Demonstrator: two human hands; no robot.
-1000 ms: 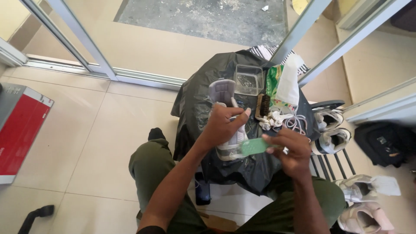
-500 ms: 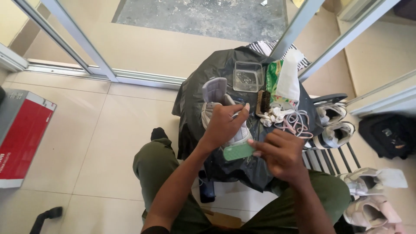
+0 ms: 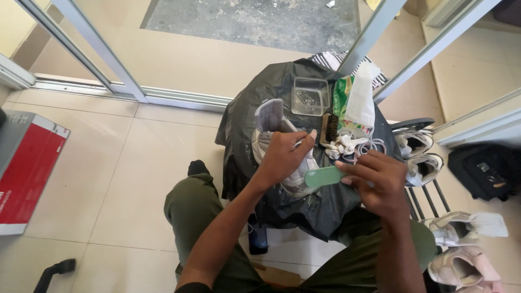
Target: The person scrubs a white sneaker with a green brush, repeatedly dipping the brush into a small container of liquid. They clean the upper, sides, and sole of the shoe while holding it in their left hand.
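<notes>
A white sneaker (image 3: 269, 120) lies on a small table draped in a black plastic bag (image 3: 255, 97). My left hand (image 3: 283, 154) presses down on the shoe's upper, gripping it. My right hand (image 3: 377, 182) holds a pale green brush (image 3: 323, 177) by its handle, with the brush end touching the shoe's side near the heel. White laces (image 3: 353, 145) lie in a loose heap just right of the shoe.
A clear plastic tub (image 3: 310, 96), a wooden brush (image 3: 329, 129), a green packet (image 3: 342, 97) and a white bag (image 3: 362, 103) sit on the table's far side. Other sneakers (image 3: 415, 146) rest on a rack at right. A red and grey box (image 3: 27, 168) stands left; a dark bag (image 3: 485, 171) far right.
My right hand has moved the green brush slightly along the shoe's side. My left hand has stayed on the sneaker. The view has shifted a little.
</notes>
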